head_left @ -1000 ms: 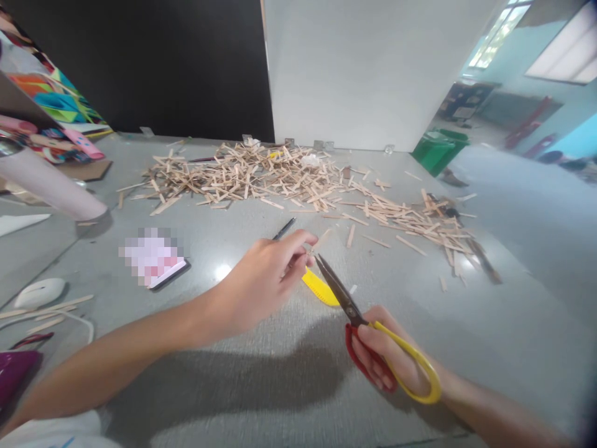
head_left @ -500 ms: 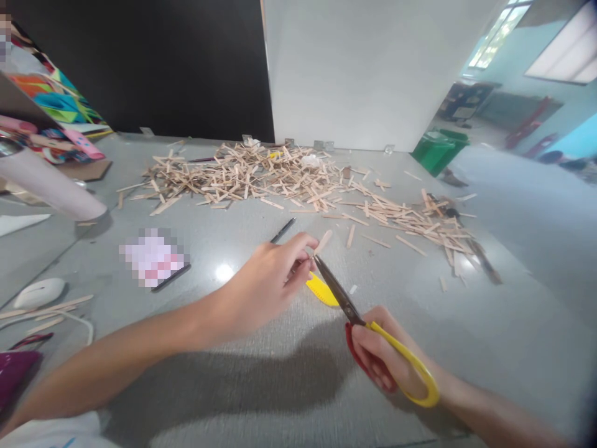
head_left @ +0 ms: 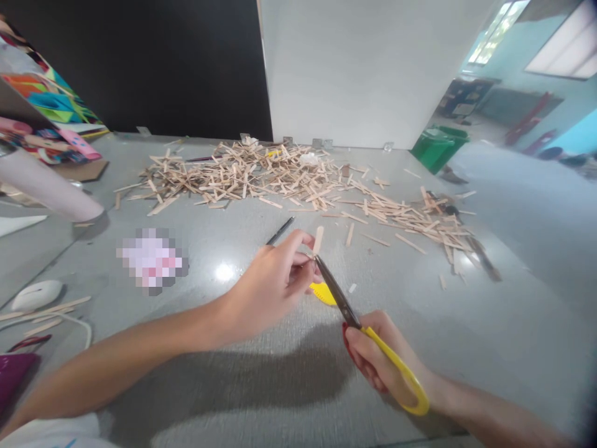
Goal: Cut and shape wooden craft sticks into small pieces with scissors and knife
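Note:
Between the fingers of my left hand (head_left: 275, 274) a short wooden craft stick (head_left: 318, 239) stands nearly upright, its rounded end pointing away from me. My right hand (head_left: 385, 348) grips a pair of scissors (head_left: 342, 298) with yellow and red handles. Their dark blades look closed or nearly so, and the tips meet the stick's lower part at my left fingertips; the exact contact is hidden. Under the left fingers lies a yellow curved piece (head_left: 324, 294) with a toothed-looking edge, partly covered. A dark pen (head_left: 280, 230) rests on the table just beyond my left hand.
A wide pile of craft sticks and cut pieces (head_left: 242, 177) stretches along the back of the grey table (head_left: 186, 386). At the left are a white mouse (head_left: 37, 295), a pale cylinder (head_left: 58, 186) and a blurred pinkish item (head_left: 152, 258). A green bin (head_left: 438, 149) stands beyond the table.
The craft stick has turned from leaning right to nearly upright. My right hand and the scissors have shifted slightly left, and the handles have come closer together.

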